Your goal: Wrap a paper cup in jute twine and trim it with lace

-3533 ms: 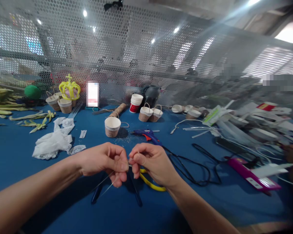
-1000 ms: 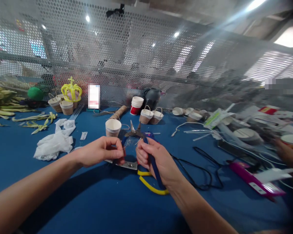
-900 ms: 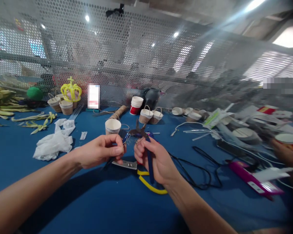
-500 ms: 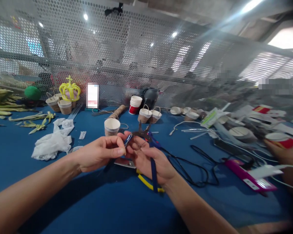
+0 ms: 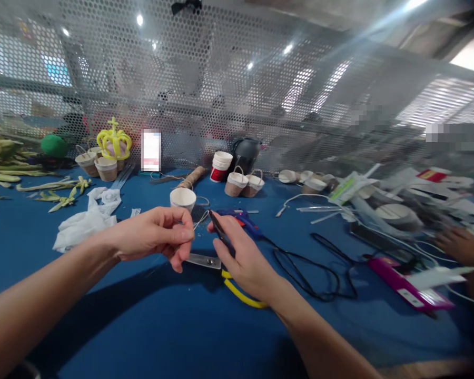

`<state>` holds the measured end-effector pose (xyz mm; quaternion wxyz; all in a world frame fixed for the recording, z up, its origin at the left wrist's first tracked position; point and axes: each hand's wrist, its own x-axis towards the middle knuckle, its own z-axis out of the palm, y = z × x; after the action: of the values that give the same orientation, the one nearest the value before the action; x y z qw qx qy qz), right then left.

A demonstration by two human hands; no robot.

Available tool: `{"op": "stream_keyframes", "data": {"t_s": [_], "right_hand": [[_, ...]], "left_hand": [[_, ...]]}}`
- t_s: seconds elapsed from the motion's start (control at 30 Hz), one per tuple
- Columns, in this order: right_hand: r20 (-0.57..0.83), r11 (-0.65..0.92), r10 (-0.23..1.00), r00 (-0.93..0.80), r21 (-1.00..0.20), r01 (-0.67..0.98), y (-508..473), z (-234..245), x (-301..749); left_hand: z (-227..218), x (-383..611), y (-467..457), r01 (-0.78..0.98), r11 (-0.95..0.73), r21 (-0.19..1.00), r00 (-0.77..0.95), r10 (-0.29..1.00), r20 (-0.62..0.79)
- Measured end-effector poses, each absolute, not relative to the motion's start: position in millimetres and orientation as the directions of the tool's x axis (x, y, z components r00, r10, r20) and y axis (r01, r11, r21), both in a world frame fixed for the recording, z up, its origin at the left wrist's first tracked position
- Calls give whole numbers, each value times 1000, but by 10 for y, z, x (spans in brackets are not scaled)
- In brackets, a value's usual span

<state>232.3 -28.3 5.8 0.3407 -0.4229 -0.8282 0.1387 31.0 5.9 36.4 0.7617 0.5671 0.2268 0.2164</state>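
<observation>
My left hand is closed in a pinch on a thin wire that sticks out toward the right. My right hand is wrapped round dark-handled pliers, whose tip meets the wire just beside my left fingertips. Both hands hover low over the blue table. Under them lie yellow-handled scissors, blade pointing left. A white paper cup stands right behind my left hand.
A blue glue gun and its black cable lie to the right, then a magenta tool. Crumpled white plastic, a yellow crown and small baskets are at the left. Another person's hand rests at the far right.
At first both hands pinched only the wire. My right hand then took up the pliers, turned them over, and now their closed tip points at the wire by my left fingers.
</observation>
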Motion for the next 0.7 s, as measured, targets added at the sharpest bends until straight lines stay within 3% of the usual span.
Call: {"op": "stream_keyframes", "data": {"t_s": [0.17, 0.5, 0.7], "right_hand": [[479, 641, 760, -440, -440, 629, -275, 38, 2338], [482, 644, 756, -442, -429, 634, -286, 43, 2333], [455, 632, 768, -451, -423, 649, -309, 52, 2311]], "left_hand": [[322, 302, 100, -95, 367, 925, 840, 529, -123], [301, 296, 124, -69, 427, 902, 881, 450, -145], [308, 350, 88, -139, 316, 939, 830, 554, -63]]}}
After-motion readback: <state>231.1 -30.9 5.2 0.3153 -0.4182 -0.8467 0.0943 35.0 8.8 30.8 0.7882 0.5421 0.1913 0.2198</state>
